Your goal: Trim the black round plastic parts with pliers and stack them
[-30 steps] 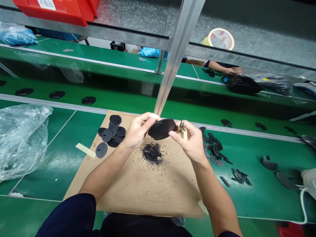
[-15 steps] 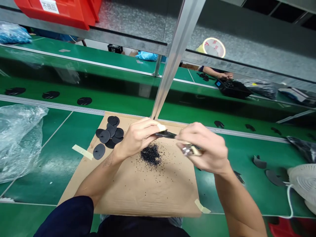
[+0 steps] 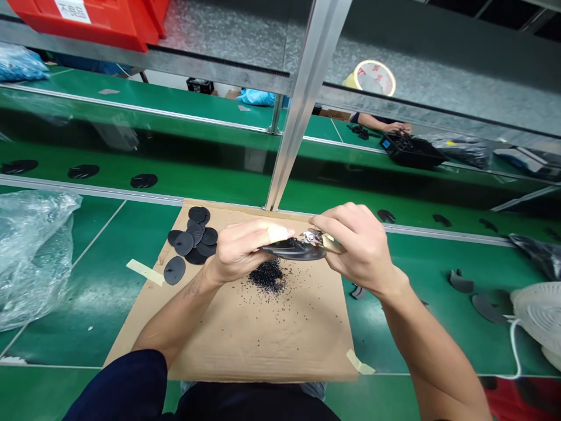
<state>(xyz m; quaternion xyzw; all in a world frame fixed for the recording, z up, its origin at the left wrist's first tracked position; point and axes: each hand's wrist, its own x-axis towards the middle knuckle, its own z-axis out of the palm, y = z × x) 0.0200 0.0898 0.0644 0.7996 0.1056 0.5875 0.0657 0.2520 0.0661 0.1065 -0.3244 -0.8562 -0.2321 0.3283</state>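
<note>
My left hand (image 3: 243,248), with pale tape round a finger, is closed on the edge of a black plastic disc (image 3: 298,251). My right hand (image 3: 362,248) grips a pair of nippers (image 3: 313,236) with pale handles. Their metal jaws are against the upper side of the disc; whether they bite on it I cannot tell. Beneath both hands a heap of tiny black clippings (image 3: 268,278) lies on a brown cardboard sheet (image 3: 254,351). Left of my left hand several black discs (image 3: 184,242) lie in a loose pile on the cardboard.
Clear plastic bag (image 3: 35,257) at the left; white fan-like object (image 3: 541,318) and curved black pieces (image 3: 460,282) at the right. A metal post (image 3: 291,128) rises behind the cardboard. Overhead, a shelf holds a red bin (image 3: 87,23) and tape roll (image 3: 374,78). Across, a person's hands (image 3: 398,127) work by a black box.
The disc has tilted so its broad face shows more. My right hand has moved up and left, bringing the nippers from beside the disc onto it.
</note>
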